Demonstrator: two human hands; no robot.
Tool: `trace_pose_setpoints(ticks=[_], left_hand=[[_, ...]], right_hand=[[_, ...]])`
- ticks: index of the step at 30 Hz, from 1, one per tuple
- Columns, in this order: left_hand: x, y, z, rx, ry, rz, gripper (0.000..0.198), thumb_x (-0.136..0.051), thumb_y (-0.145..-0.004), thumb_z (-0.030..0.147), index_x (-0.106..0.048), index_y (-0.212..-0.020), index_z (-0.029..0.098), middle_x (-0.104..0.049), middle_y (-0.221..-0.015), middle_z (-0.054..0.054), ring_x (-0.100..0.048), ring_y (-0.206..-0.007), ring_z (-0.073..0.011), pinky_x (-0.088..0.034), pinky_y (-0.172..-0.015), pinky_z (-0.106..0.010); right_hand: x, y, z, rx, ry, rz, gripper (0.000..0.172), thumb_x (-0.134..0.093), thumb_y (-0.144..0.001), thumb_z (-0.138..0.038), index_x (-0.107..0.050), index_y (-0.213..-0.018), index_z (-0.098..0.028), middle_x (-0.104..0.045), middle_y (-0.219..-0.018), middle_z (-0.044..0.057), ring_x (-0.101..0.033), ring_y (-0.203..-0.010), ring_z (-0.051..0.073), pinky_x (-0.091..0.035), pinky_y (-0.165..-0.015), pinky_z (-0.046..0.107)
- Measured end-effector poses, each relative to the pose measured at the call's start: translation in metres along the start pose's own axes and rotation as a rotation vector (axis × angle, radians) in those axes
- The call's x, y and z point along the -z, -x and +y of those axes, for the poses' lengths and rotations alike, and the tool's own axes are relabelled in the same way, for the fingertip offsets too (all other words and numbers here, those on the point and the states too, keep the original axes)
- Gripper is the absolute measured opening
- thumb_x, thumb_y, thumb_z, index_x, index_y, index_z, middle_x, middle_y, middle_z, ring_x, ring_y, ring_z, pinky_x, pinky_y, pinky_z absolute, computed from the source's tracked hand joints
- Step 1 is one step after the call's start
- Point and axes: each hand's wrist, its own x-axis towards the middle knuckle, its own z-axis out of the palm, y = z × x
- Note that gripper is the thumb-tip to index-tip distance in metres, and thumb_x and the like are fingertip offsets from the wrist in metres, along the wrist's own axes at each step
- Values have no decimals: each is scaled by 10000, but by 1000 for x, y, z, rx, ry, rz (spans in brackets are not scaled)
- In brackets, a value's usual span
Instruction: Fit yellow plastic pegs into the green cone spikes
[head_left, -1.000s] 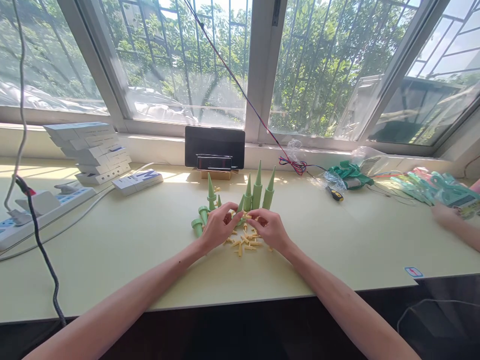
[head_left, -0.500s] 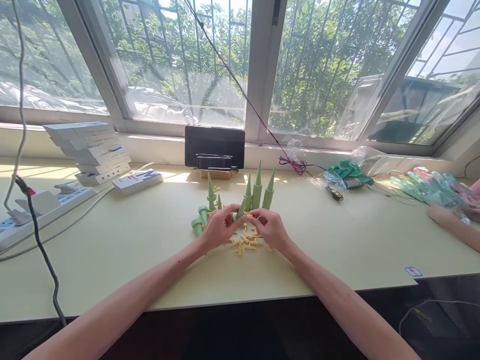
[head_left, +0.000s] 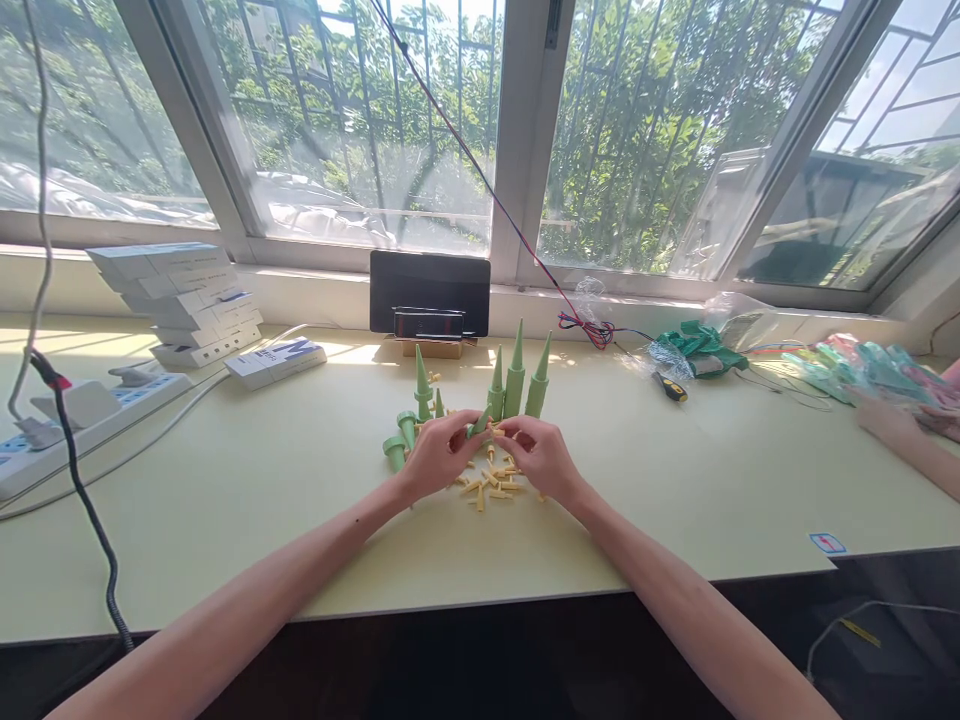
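Observation:
My left hand (head_left: 439, 452) is closed on a small green plastic cone (head_left: 481, 421), which tilts with its point up and to the right. Close beside it, my right hand (head_left: 546, 458) pinches a small yellow plastic peg (head_left: 498, 432). The two pieces are near each other between my fingertips; whether they touch I cannot tell. Several loose yellow pegs (head_left: 491, 482) lie on the table below my hands. Tall green spikes (head_left: 514, 378) stand upright just behind. To the left, a green spike with a collar (head_left: 423, 388) stands near green pieces lying tilted (head_left: 394, 453).
A dark tablet (head_left: 430, 290) leans on a stand at the back. White boxes (head_left: 187, 300) are stacked on the left by a power strip (head_left: 97, 425). On the right lie a screwdriver (head_left: 670, 387), green bags (head_left: 701, 350) and another person's hand (head_left: 892, 420) at plastic bags.
The green cone in my left hand has tipped over, its point now lower and further right. My hands stay in place. The other person's hand at right has shifted slightly.

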Motion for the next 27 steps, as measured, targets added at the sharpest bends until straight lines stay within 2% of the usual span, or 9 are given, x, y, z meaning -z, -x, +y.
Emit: trace_pose_setpoints(ticks=[11, 17, 27], left_hand=[[1, -1, 2, -8, -10, 11, 166, -556, -929, 331, -648, -939, 193, -401, -555, 70, -330, -475, -73, -302, -478, -194], [-1, 0, -3, -11, -15, 4, 128, -572, -921, 295, -642, -966, 198, -392, -565, 77, -329, -493, -74, -303, -502, -194], [0, 1, -2, -17, 14, 2, 173, -550, -932, 342, -636, -946, 193, -398, -570, 65, -338, -500, -81, -312, -494, -195]], right_hand=[[1, 0, 0, 24, 4, 4, 204, -648, -858, -373, -707, -902, -182, -671, -809, 42, -487, -516, 105, -429, -496, 247], [0, 0, 1, -11, -4, -5, 230, -619, -873, -389, -694, -867, -172, -651, -696, 30, -485, -502, 118, -402, -478, 246], [0, 0, 0, 0, -1, -51, 372, -512, -934, -490, -679, -841, -171, -559, -571, -3, -462, -490, 124, -396, -491, 245]])
